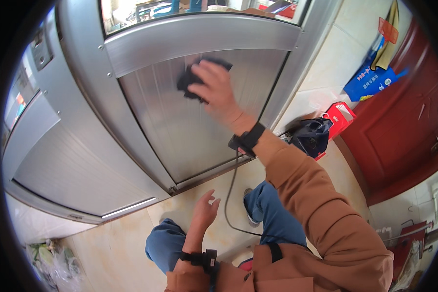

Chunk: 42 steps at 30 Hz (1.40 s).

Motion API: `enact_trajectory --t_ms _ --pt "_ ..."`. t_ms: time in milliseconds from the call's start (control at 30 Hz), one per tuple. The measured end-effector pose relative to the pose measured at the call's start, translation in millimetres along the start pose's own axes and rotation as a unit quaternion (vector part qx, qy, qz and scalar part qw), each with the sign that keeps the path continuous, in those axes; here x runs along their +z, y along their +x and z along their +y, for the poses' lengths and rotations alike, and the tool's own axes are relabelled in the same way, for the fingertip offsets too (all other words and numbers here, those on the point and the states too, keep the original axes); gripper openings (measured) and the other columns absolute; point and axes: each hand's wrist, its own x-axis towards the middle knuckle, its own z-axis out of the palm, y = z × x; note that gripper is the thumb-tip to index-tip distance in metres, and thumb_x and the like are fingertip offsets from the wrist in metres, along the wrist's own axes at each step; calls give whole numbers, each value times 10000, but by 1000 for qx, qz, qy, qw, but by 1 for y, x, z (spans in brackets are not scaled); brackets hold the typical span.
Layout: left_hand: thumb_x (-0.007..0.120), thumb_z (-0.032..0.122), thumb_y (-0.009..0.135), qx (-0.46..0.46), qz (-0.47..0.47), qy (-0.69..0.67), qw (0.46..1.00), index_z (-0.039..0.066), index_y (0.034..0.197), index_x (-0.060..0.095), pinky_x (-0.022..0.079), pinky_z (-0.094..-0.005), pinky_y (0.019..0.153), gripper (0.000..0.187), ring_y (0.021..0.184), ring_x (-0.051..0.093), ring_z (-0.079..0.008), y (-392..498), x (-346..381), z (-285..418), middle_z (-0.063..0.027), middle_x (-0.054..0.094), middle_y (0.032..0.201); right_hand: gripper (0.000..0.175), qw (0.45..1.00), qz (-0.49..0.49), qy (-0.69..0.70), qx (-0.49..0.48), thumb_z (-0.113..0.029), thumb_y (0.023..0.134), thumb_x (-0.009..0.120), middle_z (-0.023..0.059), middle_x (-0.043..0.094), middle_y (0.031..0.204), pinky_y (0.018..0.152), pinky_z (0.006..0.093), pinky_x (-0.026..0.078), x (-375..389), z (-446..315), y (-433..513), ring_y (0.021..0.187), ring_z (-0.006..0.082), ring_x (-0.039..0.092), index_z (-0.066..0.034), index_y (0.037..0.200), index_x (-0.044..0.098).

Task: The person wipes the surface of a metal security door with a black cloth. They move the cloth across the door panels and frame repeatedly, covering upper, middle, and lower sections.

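My right hand presses a dark cloth flat against the upper part of a ribbed metal door panel. The fingers are spread over the cloth, and both look slightly blurred. Silver metal framing surrounds the panel, with a glass pane above it. Lower down, my left hand hangs in front of my knee, its fingers loosely apart and nothing in them. Each wrist wears a black strap with a small box; a dark cable runs from the right one down past my legs.
Another metal door leaf adjoins on the left. Plastic bags with vegetables lie at lower left. On the right are a dark bag, a red paper bag, a hanging blue bag and a dark red door. Beige tiles cover the floor.
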Motion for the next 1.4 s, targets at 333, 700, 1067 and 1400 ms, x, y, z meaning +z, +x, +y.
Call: enact_trajectory --t_ms 333,700,1067,1400 --pt "668 210 819 24 -13 47 999 70 1200 561 502 -382 686 420 688 632 -277 -3 1 -1 -155 650 986 324 987 -107 56 107 89 595 582 105 543 1181 991 444 367 -46 12 -91 1170 337 464 -83 869 614" --pt "665 198 829 51 -57 119 990 31 1213 553 511 -345 667 434 688 634 -246 -3 3 14 -160 648 1005 488 967 71 -211 121 168 546 565 141 506 1265 1001 435 361 -104 112 -57 1222 388 414 -86 958 625" --pt "662 223 815 33 -84 151 984 41 1162 572 495 -411 723 402 768 629 -316 -4 6 13 -176 636 998 416 981 -54 -50 181 160 565 581 150 526 1260 1004 411 382 -102 80 -151 1214 364 455 -64 914 618" --pt "652 223 824 28 -111 156 981 22 1149 575 481 -438 812 389 960 591 -385 -7 8 5 -209 621 1037 385 954 176 -164 180 106 700 540 154 582 1180 961 336 433 -178 147 -17 1110 308 560 -84 1013 660"
